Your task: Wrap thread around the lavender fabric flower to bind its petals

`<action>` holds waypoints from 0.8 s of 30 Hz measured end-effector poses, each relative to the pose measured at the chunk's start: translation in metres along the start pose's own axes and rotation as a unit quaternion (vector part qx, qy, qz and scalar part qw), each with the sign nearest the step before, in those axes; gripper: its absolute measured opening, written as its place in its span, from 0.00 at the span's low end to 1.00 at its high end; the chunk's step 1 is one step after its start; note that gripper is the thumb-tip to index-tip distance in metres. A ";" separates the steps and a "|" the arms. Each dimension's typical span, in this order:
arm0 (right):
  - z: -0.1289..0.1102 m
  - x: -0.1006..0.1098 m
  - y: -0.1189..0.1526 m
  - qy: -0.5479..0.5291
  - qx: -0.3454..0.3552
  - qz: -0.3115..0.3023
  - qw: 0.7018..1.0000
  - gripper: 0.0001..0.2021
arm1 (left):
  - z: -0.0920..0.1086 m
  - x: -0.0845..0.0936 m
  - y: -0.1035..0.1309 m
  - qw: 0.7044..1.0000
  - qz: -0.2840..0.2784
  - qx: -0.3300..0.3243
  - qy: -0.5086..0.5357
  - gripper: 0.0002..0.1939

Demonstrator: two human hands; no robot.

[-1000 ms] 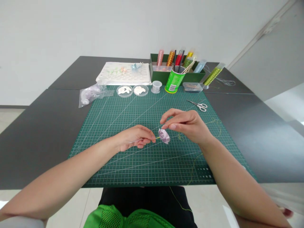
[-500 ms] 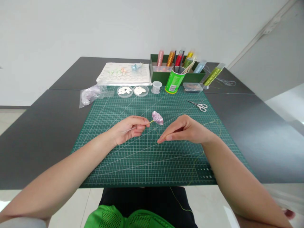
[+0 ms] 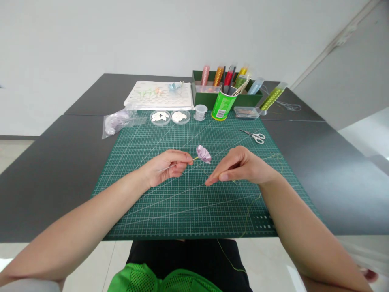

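Note:
Between the thumb and fingers of my left hand point(image 3: 172, 166) is the thin stem of a pale purple flower point(image 3: 203, 154). The bloom points right, and a yellow-green wrap shows on the stem just below it. My right hand point(image 3: 237, 166) is pinched closed to the right of the flower, above the mat, on a fine green thread. That thread is faint near the fingertips; more of it point(image 3: 247, 211) lies on the mat under my right wrist and hangs over the front edge onto my lap.
The green cutting mat point(image 3: 136, 219) bears white scissors point(image 3: 258, 138), two dishes of white pieces point(image 3: 160, 117), a clear spool point(image 3: 200, 112) and a green can point(image 3: 224, 104). Behind stand a dark green box point(image 3: 206, 98) and white sheets point(image 3: 136, 99); a plastic bag point(image 3: 117, 121) lies left.
The flower and my left fingertips have shifted slightly right and down. My right fingertips have moved a little to the right, still pinched.

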State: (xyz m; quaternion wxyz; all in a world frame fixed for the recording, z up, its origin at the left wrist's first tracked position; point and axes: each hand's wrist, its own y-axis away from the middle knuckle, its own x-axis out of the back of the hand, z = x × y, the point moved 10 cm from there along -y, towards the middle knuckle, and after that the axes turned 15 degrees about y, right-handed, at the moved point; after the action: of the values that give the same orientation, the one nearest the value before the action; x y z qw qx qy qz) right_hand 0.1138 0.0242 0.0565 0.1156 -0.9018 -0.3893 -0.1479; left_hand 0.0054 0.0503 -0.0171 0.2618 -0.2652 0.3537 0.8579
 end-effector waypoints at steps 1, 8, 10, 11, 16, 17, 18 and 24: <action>0.000 0.000 0.001 -0.005 0.004 0.000 1.000 0.06 | 0.000 0.000 0.000 1.000 0.001 0.001 -0.003 0.07; -0.002 0.013 0.003 -0.027 0.033 0.096 0.994 0.06 | -0.004 -0.004 0.001 0.994 -0.005 0.007 -0.111 0.07; -0.002 0.022 0.005 -0.020 0.031 0.164 0.986 0.06 | -0.010 -0.007 0.002 0.987 -0.019 0.023 -0.159 0.07; -0.002 0.026 0.006 -0.009 0.025 0.194 0.981 0.05 | -0.015 -0.009 0.002 0.983 -0.029 0.035 -0.177 0.07; -0.001 0.033 0.008 0.071 -0.014 0.288 0.955 0.06 | -0.035 -0.023 0.008 0.968 -0.099 0.085 -0.216 0.08; 0.000 0.033 0.007 0.079 -0.018 0.296 0.952 0.06 | -0.038 -0.026 0.010 0.966 -0.109 0.093 -0.215 0.09; 0.001 0.033 0.007 0.085 -0.022 0.301 0.950 0.06 | -0.040 -0.027 0.011 0.965 -0.115 0.099 -0.212 0.09; 0.011 0.030 0.003 0.151 -0.050 0.301 0.940 0.07 | -0.040 -0.033 0.015 0.970 -0.122 0.101 -0.185 0.08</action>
State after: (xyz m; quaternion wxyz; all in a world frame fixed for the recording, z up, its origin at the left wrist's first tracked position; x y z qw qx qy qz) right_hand 0.1376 0.0456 0.0567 0.1669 -0.9486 -0.0698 -0.2598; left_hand 0.0308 0.0029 -0.0131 0.4506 -0.1153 0.3489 0.8136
